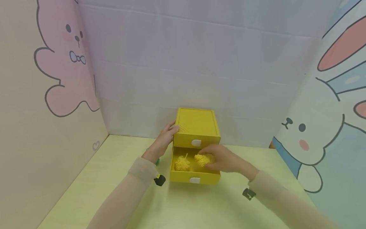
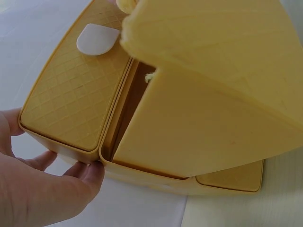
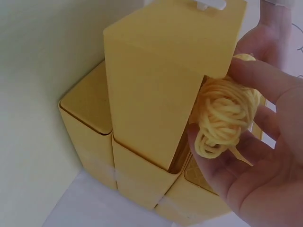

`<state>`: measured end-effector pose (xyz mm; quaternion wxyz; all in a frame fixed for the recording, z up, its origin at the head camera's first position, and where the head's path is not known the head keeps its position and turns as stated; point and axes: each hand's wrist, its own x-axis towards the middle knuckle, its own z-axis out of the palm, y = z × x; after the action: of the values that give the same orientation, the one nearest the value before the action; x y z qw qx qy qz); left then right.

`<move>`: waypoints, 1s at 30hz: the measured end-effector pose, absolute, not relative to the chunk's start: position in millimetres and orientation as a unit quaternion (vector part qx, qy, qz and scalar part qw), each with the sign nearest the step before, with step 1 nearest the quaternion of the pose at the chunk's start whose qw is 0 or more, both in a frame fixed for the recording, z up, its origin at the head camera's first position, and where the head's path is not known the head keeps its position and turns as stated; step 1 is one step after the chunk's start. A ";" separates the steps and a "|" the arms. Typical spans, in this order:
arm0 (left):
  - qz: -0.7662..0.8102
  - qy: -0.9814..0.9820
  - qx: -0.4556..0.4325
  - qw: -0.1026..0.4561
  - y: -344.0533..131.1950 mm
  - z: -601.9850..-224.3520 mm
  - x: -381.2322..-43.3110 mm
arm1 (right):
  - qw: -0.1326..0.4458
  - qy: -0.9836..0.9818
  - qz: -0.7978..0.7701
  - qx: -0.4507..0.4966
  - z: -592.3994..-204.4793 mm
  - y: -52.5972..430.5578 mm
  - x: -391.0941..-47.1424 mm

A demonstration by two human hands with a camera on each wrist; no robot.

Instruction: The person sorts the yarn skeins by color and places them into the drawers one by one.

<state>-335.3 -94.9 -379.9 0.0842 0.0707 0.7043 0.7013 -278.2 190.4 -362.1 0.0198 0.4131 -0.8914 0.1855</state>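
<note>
Clock positions are read about the yellow cabinet, twelve lying toward the back wall. Its top drawer is closed and bears a white tab; below it, the open drawer projects toward six. A further compartment shows beneath this in the left wrist view. Within the open drawer, a loose yarn ball, yellow with one end standing up, lies toward nine. The held yarn ball, also yellow, occupies the drawer's mouth toward three; I cannot tell whether it touches the floor. The right hand grasps it between thumb and bent fingers. The left hand grips the cabinet's upper edge at nine, thumb over the top, fingers bent against the side.

A green object, mostly hidden by the left wrist, lies near eight. The top drawer overhangs the open drawer's rear; the right hand covers its three o'clock rim. The tabletop extends from four round to eight, its rear edge meeting the back wall just beyond the cabinet. Decorated side walls rise at nine and three, well apart from it.
</note>
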 end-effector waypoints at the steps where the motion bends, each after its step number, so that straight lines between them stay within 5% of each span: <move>1: 0.701 0.705 0.071 0.084 -94.9 -380.0 -335.4 | 0.016 -0.891 0.185 0.413 -362.9 188.0 -278.5; 30: 0.701 0.705 0.075 0.082 -95.3 -380.7 -335.3 | 0.009 -0.897 0.100 0.430 -397.0 166.4 -296.9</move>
<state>-335.3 -95.3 -380.7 0.0824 0.0750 0.7048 0.7006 -296.9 166.4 -397.0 0.0089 0.4303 -0.8970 0.1005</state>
